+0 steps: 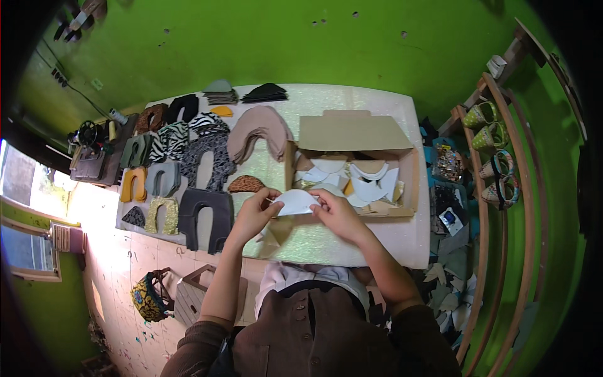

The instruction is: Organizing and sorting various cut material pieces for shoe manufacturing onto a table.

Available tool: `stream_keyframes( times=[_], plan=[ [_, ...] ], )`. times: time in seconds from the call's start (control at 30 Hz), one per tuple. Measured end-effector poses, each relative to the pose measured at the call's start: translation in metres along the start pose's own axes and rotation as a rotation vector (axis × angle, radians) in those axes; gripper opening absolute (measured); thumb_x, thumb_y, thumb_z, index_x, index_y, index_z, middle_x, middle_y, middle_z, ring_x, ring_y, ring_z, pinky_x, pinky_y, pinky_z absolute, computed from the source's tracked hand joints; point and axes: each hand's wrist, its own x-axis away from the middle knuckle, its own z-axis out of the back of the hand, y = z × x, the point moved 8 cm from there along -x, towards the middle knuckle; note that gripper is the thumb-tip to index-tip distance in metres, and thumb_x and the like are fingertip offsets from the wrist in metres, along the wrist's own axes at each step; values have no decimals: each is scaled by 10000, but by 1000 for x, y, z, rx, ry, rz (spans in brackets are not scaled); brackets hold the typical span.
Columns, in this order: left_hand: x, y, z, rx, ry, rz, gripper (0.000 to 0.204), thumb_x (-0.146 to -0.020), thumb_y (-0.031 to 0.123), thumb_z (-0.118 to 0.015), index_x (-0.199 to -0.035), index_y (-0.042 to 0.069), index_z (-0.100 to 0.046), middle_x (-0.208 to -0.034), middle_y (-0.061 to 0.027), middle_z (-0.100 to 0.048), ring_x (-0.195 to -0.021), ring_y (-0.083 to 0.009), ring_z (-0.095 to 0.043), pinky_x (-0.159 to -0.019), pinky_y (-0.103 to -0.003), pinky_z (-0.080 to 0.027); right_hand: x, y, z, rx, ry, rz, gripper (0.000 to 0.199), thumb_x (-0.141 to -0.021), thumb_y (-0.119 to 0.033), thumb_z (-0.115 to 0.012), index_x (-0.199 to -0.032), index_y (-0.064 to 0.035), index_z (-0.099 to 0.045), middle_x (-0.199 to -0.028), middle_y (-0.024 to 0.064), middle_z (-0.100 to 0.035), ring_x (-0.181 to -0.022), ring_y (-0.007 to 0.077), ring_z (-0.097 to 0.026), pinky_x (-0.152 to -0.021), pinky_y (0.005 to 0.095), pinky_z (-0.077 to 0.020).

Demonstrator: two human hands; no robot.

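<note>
You hold a white half-round piece between both hands, just above the near part of the bench. Your left hand pinches its left corner with thumb and fingertips closed on the edge; your right hand grips the right end the same way, fingers curled over the top. The piece is thin and flat, plain white, with a curved upper edge and a straighter lower edge, like a small dome or a fan segment. It looks stiff enough to keep its shape between your hands. Whether it is card, foam or fabric you cannot tell from here.

Just beyond your right hand stands an open cardboard box with its flaps folded out. Inside it lie more pieces of the same curved shape, mostly white, some tan, heaped loosely.

To the left of the box, on the bench, shoe-upper cutouts are laid in rows: a beige stack, a dark grey horseshoe-shaped piece, zebra-patterned pieces, a mustard-yellow piece and a glittery gold piece. A small brown patterned piece lies just beside your left hand. At the far edge sit two fanned stacks, one grey and one black.

On your right a curved wooden rack carries several patterned pointed shoes. The wall behind is bright green.
</note>
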Motion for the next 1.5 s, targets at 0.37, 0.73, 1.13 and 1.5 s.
stream_keyframes(
  times=[0.37, 0.73, 1.13, 1.5],
  plan=[
    [38, -69, 24, -321, -44, -184, 208, -841, 186, -542, -951, 9, -531, -777, -176, -602, -721, -310, -601, -649, -380, -467, -2, 53, -112, 199, -41, -152, 219, -803, -178, -563, -927, 1, -541, -750, 176, -621, -730, 322, -617, -650, 384, -464],
    [40, -94, 27, -828, -196, -464, 165, -867, 239, -466, -941, 98, -511, -692, -140, -576, -703, -319, -570, -667, -424, -383, 5, 86, -157, 276, -138, -398, 248, -809, -186, -505, -955, 7, -559, -693, 125, -637, -679, 250, -635, -640, 353, -475],
    [64, -108, 34, -690, -334, -419, 341, -760, 268, -598, -1049, 111, -509, -801, -82, -607, -844, -271, -554, -753, -391, -371, -1, 70, -155, 637, -52, -363, 330, -787, -203, -535, -1092, -77, -519, -828, 161, -628, -801, 308, -602, -702, 390, -460],
    [55, -99, 29, -785, -307, -736, 137, -688, 126, -578, -823, 100, -587, -780, -32, -592, -756, -220, -589, -675, -340, -437, -1, 36, -125, 612, -160, -219, 211, -795, -186, -520, -937, -50, -596, -859, 178, -607, -832, 358, -566, -733, 418, -439]
  ],
)
